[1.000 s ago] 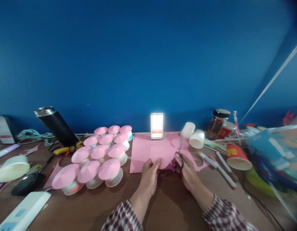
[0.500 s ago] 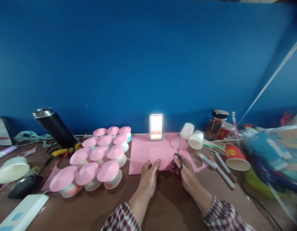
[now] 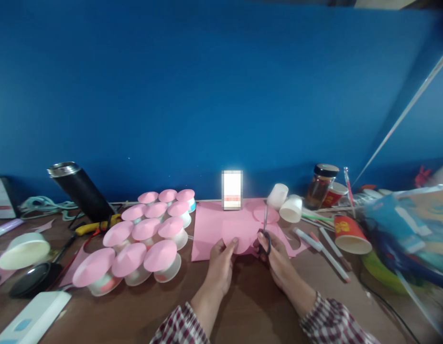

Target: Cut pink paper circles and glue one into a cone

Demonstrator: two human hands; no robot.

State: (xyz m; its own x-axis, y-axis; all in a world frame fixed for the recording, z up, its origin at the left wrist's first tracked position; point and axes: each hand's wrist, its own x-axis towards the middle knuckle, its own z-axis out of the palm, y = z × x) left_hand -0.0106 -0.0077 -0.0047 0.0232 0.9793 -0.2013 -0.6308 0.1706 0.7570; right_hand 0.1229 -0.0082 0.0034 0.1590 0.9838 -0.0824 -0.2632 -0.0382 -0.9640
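My left hand [image 3: 222,265] pinches the near edge of a piece of pink paper [image 3: 239,234], thumb on top. In my right hand [image 3: 273,255] is a pair of scissors [image 3: 266,236], its dark handles in the fingers and its blades pointing away from me. Those fingers also rest close to the paper's right edge; whether they touch it I cannot tell. Beneath lies a larger pink sheet [image 3: 207,234]. Past the scissors lies a pink paper disc [image 3: 272,216], partly behind the blades. A curved pink offcut [image 3: 296,246] lies to the right.
On the left stand several paper cups topped with pink cones [image 3: 160,255]. Two white cups [image 3: 291,209], markers [image 3: 332,260], a red cup [image 3: 351,234] and a lidded jar [image 3: 322,186] are on the right. A black flask [image 3: 83,191] leans at the back left.
Both hands keep nearly the same pose, with the scissors and paper hardly moved. The whole view has shifted very slightly.
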